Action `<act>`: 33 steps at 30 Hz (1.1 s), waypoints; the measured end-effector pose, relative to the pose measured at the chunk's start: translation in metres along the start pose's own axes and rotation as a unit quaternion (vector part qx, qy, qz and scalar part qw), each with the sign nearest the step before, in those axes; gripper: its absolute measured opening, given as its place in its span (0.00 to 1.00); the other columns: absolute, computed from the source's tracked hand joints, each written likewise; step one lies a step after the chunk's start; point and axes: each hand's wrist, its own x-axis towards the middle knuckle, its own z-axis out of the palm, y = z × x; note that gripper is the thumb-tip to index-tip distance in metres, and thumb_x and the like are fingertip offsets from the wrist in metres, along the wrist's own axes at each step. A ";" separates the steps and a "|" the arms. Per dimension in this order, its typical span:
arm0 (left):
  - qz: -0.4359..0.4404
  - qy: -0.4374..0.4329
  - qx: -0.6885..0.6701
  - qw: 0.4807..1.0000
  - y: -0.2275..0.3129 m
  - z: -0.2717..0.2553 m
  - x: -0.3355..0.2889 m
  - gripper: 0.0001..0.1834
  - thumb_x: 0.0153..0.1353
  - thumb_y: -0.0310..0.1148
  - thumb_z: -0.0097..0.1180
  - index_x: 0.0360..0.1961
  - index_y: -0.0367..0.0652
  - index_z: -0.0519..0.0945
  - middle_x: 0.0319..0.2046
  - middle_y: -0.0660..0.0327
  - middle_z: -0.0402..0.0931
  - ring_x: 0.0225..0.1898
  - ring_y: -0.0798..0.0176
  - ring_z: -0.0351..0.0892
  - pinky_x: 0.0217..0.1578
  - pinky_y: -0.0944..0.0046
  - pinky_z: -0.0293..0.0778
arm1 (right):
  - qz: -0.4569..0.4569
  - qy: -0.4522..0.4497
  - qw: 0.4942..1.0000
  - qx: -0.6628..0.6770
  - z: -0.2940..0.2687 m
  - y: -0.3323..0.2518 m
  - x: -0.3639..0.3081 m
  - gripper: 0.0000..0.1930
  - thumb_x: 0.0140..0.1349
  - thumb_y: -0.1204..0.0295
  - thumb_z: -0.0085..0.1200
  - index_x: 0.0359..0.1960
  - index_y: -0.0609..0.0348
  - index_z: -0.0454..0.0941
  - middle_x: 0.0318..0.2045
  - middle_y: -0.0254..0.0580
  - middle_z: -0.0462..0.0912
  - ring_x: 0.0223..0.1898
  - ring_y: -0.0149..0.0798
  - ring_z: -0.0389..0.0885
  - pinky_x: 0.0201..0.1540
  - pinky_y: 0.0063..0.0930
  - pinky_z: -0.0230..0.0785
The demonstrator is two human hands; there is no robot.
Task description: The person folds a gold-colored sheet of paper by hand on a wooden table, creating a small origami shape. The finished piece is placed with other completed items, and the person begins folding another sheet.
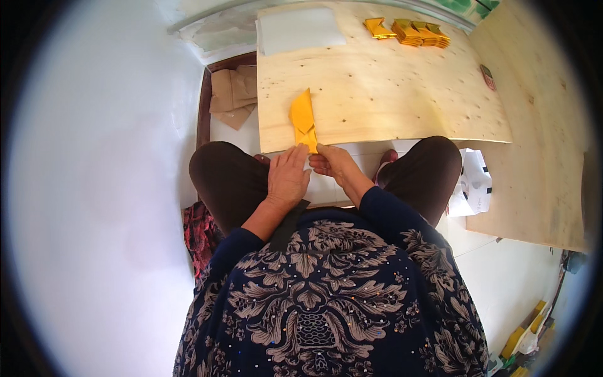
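A folded strip of yellow-gold paper [303,118] lies on the near left part of the wooden table [358,94], with its pointed end away from me. Its near end sits at the table's front edge, between my hands. My left hand [287,178] comes in back up, its fingertips closed on the left side of that end. On the other side, my right hand [338,164] pinches the near right corner, fingers curled under. The fingertips partly cover the paper's near end.
Stacks of folded gold paper pieces [422,33] stand at the far right of the table. White sheets [298,30] lie at the far left, and a small red device [487,78] rests by the right edge. Brown paper [233,94] is left of the table; a white bag [472,183] stands beside my right knee.
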 end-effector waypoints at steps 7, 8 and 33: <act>-0.026 -0.006 -0.051 0.998 -0.001 -0.010 0.007 0.27 0.59 0.35 0.61 0.59 0.41 0.74 0.48 0.53 0.79 0.53 0.51 0.75 0.57 0.55 0.63 | -0.028 0.013 0.999 -0.013 0.006 -0.001 -0.009 0.15 0.68 0.60 0.55 0.43 0.60 0.78 0.35 0.40 0.85 0.34 0.34 0.84 0.39 0.28 0.79; -0.016 -0.003 -0.046 0.999 0.000 -0.010 0.008 0.27 0.59 0.35 0.61 0.59 0.41 0.74 0.48 0.53 0.79 0.53 0.51 0.75 0.57 0.55 0.63 | -0.029 0.021 0.999 -0.017 0.005 -0.001 -0.011 0.14 0.68 0.60 0.56 0.42 0.60 0.78 0.35 0.39 0.84 0.33 0.33 0.83 0.38 0.27 0.79; -0.034 0.036 -0.059 0.997 0.025 -0.099 0.057 0.08 0.54 0.36 0.65 0.31 0.43 0.83 0.30 0.56 0.79 0.38 0.49 0.77 0.42 0.51 0.66 | -0.615 0.120 0.616 -0.478 -0.002 -0.139 -0.115 0.28 0.44 0.72 0.73 0.51 0.50 0.79 0.70 0.50 0.62 0.69 0.54 0.63 0.68 0.40 0.59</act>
